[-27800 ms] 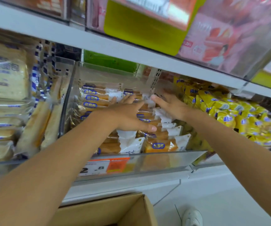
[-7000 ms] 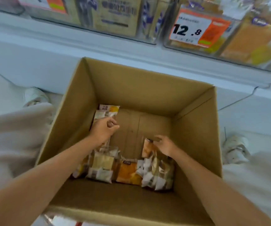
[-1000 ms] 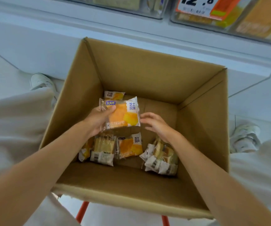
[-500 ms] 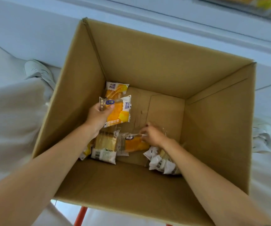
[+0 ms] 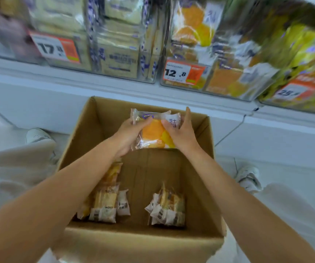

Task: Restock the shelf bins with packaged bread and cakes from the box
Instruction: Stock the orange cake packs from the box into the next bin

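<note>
**Lift the packet to the matching bin**

I have the packet (image 5: 153, 130) between both hands, above the box (image 5: 73, 141), near its 12 o'clock wall. My left hand (image 5: 128, 135) curls round the packet's 9 o'clock edge, thumb on the front. My right hand (image 5: 180, 133) pinches the 3 o'clock edge. A second packet may lie behind it; I cannot tell. The bin (image 5: 172, 85) at 1 o'clock, with the tag (image 5: 183, 72) reading 12.8, seems to hold the same orange cakes, so I judge it the target. I should grip lightly so the cake is not crushed, clear the bin's front wall, and lay it flat. More packets (image 5: 105, 204) wait in the box at 7 and 5 o'clock.
</note>
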Available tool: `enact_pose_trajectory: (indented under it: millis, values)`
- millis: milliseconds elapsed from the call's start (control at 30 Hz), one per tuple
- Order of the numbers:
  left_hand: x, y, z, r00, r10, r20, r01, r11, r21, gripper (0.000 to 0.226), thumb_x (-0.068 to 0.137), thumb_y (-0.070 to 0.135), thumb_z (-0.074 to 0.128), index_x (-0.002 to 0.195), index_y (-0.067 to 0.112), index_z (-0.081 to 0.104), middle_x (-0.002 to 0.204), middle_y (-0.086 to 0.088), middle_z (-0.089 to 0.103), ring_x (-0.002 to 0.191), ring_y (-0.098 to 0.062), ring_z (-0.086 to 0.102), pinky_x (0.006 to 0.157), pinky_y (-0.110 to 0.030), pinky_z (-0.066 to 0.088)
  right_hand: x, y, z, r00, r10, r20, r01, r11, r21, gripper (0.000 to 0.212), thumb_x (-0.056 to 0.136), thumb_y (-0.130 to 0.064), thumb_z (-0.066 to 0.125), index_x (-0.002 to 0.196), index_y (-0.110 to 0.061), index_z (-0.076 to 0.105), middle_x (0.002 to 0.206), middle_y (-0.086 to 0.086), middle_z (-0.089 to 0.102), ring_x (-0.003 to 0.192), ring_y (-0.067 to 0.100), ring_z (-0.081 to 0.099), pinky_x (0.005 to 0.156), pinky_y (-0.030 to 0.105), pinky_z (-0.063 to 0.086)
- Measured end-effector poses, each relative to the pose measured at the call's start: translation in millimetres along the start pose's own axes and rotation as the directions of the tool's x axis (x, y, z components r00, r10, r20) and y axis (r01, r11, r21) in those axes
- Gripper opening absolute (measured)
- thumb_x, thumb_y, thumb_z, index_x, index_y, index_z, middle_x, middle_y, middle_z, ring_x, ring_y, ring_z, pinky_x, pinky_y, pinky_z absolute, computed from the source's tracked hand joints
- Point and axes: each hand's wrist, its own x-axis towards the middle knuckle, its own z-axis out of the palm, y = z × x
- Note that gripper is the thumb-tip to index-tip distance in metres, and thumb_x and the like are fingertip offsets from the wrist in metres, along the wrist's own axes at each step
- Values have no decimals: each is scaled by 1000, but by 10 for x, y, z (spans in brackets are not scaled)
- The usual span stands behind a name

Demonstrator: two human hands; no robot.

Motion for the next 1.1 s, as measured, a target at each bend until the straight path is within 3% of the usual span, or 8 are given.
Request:
enact_pose_trajectory:
  millis: [67,167,333,500,733,867,1000,1100]
  values:
    - [23,369,94,995,60,77,-60,998,-1,77,67,54,83,124,8,60,119,-29,64,102,-32,65,97,-57,49,49,-283,-266,999,-30,31,29,999,19,50,92,-49,59,130,-18,53,112,-5,66,109,11,62,84,16,49]
    - [88,959,299,967,239,93,-248,963,107,56,84,50,69,126,16,56,110,-4,70,96,-17,69,78,-31,57,191,-695,-614,968,-215,-132,226,971,79,23,94,-41,60,109,-24,60,94,-22,63,81,-15,59,68,8,45]
    - [340,1784,488,795,598,100,-591,728,347,43,84,43,73,119,27,55,105,18,65,98,0,65,73,-10,52,666,-1175,-973,853,-288,-435,365,925,105,34,90,-41,66,113,-26,45,94,-28,53,78,-26,51,70,1,42]
    - [985,2107,507,670,737,85,-622,496,606,58,77,56,71,121,22,56,114,-2,66,107,-21,61,92,-47,51,1422,-1324,-941,826,-316,-466,347,938,-21,60,90,-48,62,136,-13,43,126,0,54,120,13,50,94,20,36]
    - [1351,2082,496,619,774,136,-713,481,510,89,84,46,73,155,26,24,155,2,40,141,-13,38,117,-38,31,1623,-1258,-817,805,-340,-485,413,910,47,88,91,-47,62,155,-12,13,160,1,21,146,13,18,113,18,14]
    - [1264,1999,384,653,718,240,-664,391,638,129,64,77,70,153,39,-15,166,8,2,151,-12,9,121,-41,20,1517,-1174,-977,880,-409,-242,413,910,-38,112,81,-52,71,155,-29,-10,163,-9,0,147,7,6,110,22,12]
    - [1161,2044,259,696,657,291,-632,368,682,133,55,73,76,153,44,-11,164,4,17,149,-18,22,116,-42,32,1553,-1168,-1119,860,-482,-170,445,870,-213,114,75,-54,76,155,-35,-4,161,-6,17,146,15,22,116,40,28]
    - [1141,2193,342,637,740,218,-534,219,817,121,59,70,75,155,40,8,153,-5,41,140,-27,35,109,-42,38,1586,-1241,-1042,812,-504,-294,440,860,-259,104,81,-52,71,156,-29,4,160,0,18,144,16,24,107,26,27]
